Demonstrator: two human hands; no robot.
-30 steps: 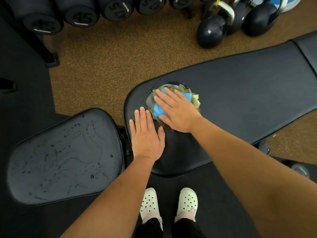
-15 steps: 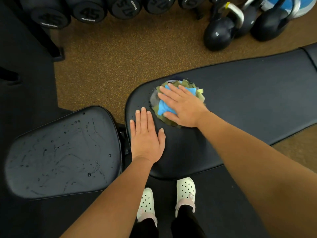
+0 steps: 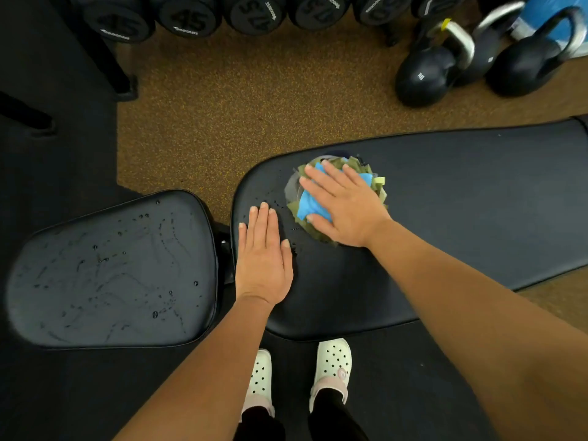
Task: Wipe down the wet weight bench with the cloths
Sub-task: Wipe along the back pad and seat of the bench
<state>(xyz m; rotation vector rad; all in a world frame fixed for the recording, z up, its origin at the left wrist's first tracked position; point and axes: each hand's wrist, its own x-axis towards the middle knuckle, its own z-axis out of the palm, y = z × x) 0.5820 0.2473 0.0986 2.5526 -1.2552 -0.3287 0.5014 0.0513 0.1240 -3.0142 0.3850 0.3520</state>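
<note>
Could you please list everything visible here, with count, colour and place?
back pad: one, black, right, few droplets near its left end
seat pad: one, black, left, many droplets
cloths: one bundle, blue, olive, grey, on back pad
dumbbells: a row, black, top
kettlebells: at least three, black, top right
floor: brown speckled
clogs: two, white, bottom
left hand: flat on back pad
right hand: flat on cloths

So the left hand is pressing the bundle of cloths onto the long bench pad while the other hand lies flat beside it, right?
Not quite: the head view shows the right hand pressing the bundle of cloths onto the long bench pad; the left hand lies flat beside it.
</note>
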